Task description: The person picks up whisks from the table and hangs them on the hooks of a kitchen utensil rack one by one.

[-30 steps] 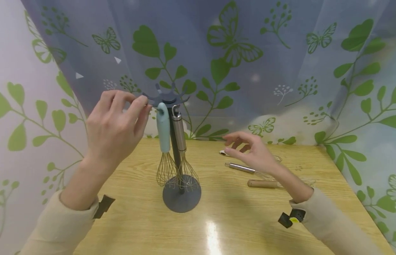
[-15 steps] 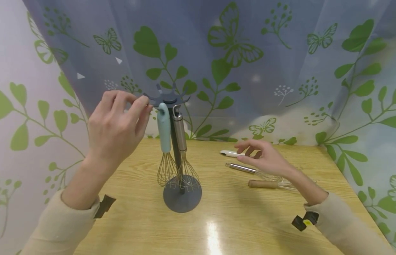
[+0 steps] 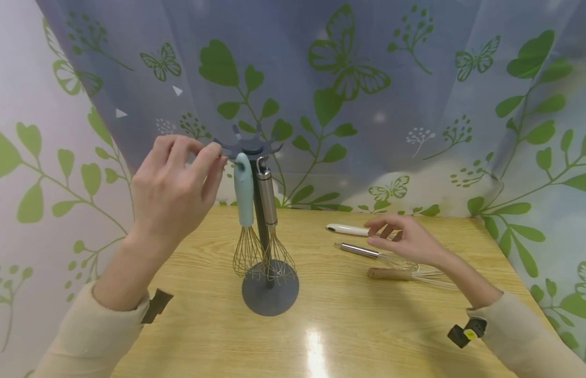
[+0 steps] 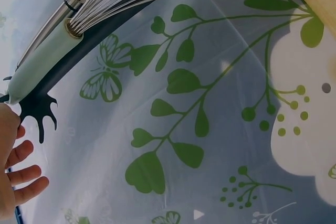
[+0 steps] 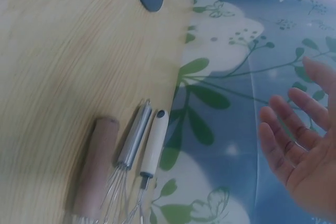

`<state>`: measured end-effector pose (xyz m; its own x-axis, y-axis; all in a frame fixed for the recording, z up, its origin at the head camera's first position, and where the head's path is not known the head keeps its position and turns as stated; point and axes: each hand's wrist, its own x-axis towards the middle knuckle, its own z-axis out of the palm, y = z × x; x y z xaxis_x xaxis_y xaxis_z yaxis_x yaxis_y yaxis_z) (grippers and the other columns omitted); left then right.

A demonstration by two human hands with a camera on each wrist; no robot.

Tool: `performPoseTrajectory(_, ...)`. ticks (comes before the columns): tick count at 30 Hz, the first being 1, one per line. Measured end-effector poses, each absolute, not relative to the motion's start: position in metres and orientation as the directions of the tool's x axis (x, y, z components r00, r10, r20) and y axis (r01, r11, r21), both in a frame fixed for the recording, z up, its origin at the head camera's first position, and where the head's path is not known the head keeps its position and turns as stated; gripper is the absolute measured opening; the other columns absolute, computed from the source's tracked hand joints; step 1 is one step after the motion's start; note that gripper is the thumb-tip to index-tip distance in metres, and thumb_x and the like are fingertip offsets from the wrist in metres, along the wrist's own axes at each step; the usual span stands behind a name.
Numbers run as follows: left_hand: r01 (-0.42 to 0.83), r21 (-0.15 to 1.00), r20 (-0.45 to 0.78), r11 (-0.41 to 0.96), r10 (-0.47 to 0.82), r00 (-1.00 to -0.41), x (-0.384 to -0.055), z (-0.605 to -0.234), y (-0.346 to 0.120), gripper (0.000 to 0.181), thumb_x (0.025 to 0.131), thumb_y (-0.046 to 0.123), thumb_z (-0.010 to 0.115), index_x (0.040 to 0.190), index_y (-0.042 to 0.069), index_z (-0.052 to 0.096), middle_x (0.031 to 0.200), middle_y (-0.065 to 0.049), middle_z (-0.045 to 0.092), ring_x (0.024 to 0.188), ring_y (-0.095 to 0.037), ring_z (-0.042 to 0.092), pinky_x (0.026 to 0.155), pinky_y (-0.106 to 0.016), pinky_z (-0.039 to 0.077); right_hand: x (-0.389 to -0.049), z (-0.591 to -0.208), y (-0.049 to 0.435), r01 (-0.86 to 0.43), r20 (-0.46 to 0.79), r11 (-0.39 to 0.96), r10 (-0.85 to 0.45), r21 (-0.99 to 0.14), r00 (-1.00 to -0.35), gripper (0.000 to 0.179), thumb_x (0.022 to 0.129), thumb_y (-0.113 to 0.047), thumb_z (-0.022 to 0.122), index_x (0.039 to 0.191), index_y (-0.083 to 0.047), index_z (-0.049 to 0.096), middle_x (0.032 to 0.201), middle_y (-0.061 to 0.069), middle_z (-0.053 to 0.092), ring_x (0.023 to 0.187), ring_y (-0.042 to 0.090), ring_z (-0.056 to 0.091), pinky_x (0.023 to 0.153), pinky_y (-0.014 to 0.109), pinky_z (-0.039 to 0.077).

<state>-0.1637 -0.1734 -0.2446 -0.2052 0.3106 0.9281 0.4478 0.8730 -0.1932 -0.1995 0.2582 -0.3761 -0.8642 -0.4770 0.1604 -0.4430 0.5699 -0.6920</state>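
Note:
My left hand (image 3: 174, 184) pinches an arm of the dark grey utensil stand (image 3: 270, 302) at its top, between thumb and index finger. In the left wrist view the other fingers (image 4: 23, 175) spread loosely beside the hooks. From the stand hang a whisk with a light blue handle (image 3: 244, 194) and a steel-handled whisk (image 3: 268, 199), wires down. My right hand (image 3: 413, 239) hovers with relaxed, slightly bent fingers and holds nothing. It is nearest the white-handled whisk (image 3: 347, 229), overlapping it in the head view.
On the wooden table (image 3: 340, 325), a second steel-handled whisk (image 3: 359, 250) and a wooden-handled whisk (image 3: 392, 273) lie beside the white one, handles toward the stand. A curtain (image 3: 293, 63) printed with leaves and butterflies hangs behind the table.
My right hand has moved right and down, away from the stand and over the whisks on the table. My left hand stays at the stand's top.

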Motion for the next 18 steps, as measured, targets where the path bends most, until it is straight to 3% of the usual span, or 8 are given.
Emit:
performPoseTrajectory(7,0.447,-0.186,0.931,0.875,0.302,-0.204,-0.164,-0.244,-0.172,0.015,0.106,0.019,0.059,0.101,0.008,0.068,0.088,-0.016,0.068,0.092,-0.041,0.064,0.065,-0.051,0.057,-0.203,-0.385,0.274,-0.446,0.139,0.588,-0.492,-0.675,-0.860,0.031,0.098,-0.018,0.074,0.129,-0.010,0.072,0.118,0.011,0.077,0.093,0.006,0.070,0.073,0.028,0.062)
performPoseTrajectory(18,0.444,-0.182,0.929,0.877,0.301,-0.214,-0.163,-0.245,-0.173,0.015,0.105,0.020,0.060,0.102,0.008,0.068,0.089,-0.016,0.069,0.093,-0.041,0.064,0.065,-0.051,0.057,-0.211,-0.412,0.292,-0.407,0.058,0.618,-0.503,-0.673,-0.862,0.036,0.098,-0.024,0.075,0.131,-0.011,0.070,0.114,0.007,0.078,0.092,0.006,0.070,0.073,0.027,0.061)
